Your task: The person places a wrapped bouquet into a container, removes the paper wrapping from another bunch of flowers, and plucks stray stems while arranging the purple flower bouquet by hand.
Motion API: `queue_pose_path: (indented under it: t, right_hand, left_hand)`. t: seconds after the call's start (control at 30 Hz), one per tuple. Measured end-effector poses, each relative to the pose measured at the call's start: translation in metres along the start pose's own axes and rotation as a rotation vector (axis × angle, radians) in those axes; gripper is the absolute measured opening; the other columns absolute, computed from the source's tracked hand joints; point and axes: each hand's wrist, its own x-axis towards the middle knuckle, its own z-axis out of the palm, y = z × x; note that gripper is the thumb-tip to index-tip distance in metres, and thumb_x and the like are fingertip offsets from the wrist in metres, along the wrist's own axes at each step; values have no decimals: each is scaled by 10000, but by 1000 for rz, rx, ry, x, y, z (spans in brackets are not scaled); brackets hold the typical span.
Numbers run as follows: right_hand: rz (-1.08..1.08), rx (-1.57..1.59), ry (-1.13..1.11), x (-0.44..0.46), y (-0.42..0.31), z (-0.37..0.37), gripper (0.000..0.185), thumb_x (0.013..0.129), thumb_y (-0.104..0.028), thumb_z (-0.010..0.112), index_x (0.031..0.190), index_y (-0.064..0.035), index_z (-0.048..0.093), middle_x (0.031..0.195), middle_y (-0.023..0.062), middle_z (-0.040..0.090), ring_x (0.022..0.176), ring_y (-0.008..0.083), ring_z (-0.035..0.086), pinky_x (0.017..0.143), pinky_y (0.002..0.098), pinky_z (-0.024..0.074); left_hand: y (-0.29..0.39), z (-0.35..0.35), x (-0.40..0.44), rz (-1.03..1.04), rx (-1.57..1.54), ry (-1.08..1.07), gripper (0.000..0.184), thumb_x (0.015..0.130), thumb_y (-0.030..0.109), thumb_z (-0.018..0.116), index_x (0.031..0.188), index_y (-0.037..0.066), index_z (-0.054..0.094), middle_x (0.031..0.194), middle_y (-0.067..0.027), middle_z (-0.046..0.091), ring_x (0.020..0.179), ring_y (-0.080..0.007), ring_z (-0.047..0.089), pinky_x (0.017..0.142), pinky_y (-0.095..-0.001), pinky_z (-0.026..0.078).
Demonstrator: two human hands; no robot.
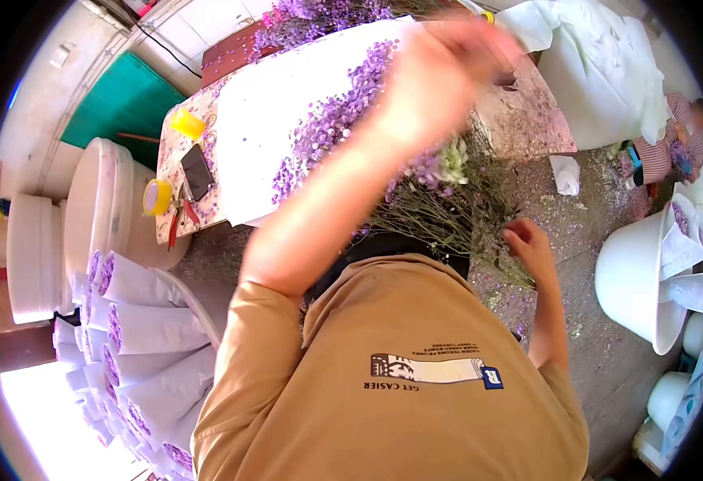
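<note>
My left arm reaches across the work table, and my left hand [463, 64] is smeared by motion near its far right side, so its fingers cannot be read. Under that forearm, purple flowers [327, 120] lie along a large white paper sheet [267, 104]. A bundle of green stems [439, 208] with some purple and pale green blooms rests in front of my body. By the right edge of those stems is my right hand [530, 244], its fingers curled together. Whatever may be between these fingers is too small to make out.
Yellow tape rolls [188, 123], a phone [197, 172] and red-handled pliers [181, 216] lie on the table's left. Paper-wrapped bouquets [155, 329] stand at lower left. A white tub [632, 268] is at right. Another person [672, 144] sits at far right.
</note>
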Motion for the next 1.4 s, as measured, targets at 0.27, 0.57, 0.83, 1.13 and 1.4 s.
queue_pose_path:
  t: [0.27,0.57,0.83,1.13,1.4]
  right_hand:
    - [-610,-377,-203,30,-119,72,158,909,-178,701,977,-35,717,872,117,682,720,234,660,658,360,524]
    - [-1088,-89,-67,23,-211,132,215,871,28,695,1079,-27,706,946,110,676,811,271,662,719,356,537]
    - [-1048,-69,-74,24,-253,143,144,868,23,721,1006,-20,712,852,74,700,689,159,649,587,264,485]
    - [-668,-547,-178,15,-193,129,102,884,-162,684,909,-81,742,766,155,699,734,369,687,656,441,545]
    - [-881,-246,-176,21,-176,150,196,871,-119,735,1035,-14,717,918,148,719,805,294,681,718,357,529]
  left_hand:
    - [113,-262,-10,330,-505,74,303,1003,80,562,1255,-85,526,762,-10,385,652,-106,304,553,-273,240]
    - [67,-296,-267,-577,493,246,125,882,63,705,980,-11,730,874,-84,691,773,-159,635,706,-288,504]
    - [34,-240,-267,-587,940,222,351,858,-16,684,1207,20,681,1067,-171,726,978,-290,702,892,-370,529]
    - [-28,-132,-126,270,1174,-192,259,768,-15,669,1015,59,700,1059,-48,693,1083,-261,608,964,-427,424]
    - [-22,-106,-139,303,1289,-158,162,704,25,604,844,92,651,916,-44,573,1004,-234,585,1074,-531,327]
